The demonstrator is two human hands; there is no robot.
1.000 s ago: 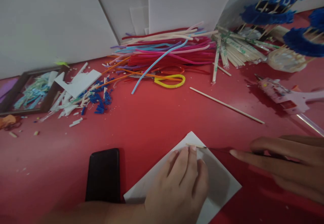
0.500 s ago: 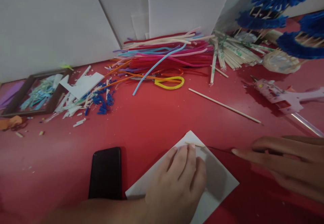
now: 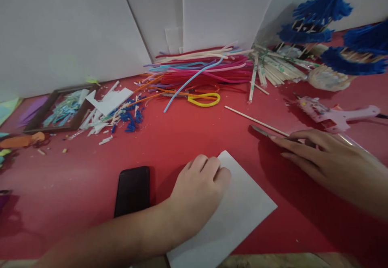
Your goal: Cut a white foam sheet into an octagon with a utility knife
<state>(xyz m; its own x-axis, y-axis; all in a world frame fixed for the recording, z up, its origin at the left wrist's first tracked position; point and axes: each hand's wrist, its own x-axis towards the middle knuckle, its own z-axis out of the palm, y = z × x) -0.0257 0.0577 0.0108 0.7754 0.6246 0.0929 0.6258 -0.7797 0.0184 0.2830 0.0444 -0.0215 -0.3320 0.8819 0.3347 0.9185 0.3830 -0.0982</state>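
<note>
White sheet [image 3: 239,207] laid flat on red table [image 3: 182,138], prob. to shield it; steadied by L hand [image 3: 198,191], fingers curled, grip hidden, can't tell. Blade [image 3: 260,131] pinched in R hand [image 3: 324,155], upper R of sheet, prob. for control. Beyond sheet: far L, frame [image 3: 51,130] w/ pastel scraps [image 3: 65,108]; R, clear sleeves [image 3: 253,80] w/ sticks [image 3: 274,74].

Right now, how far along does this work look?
Blue-fringed pieces already look built up in tiers. In hand: the right hand holds a thin blade; the left hand curls over the white sheet. Apparently left: the long bare stick and the wrapped sticks, lying loose.
</note>
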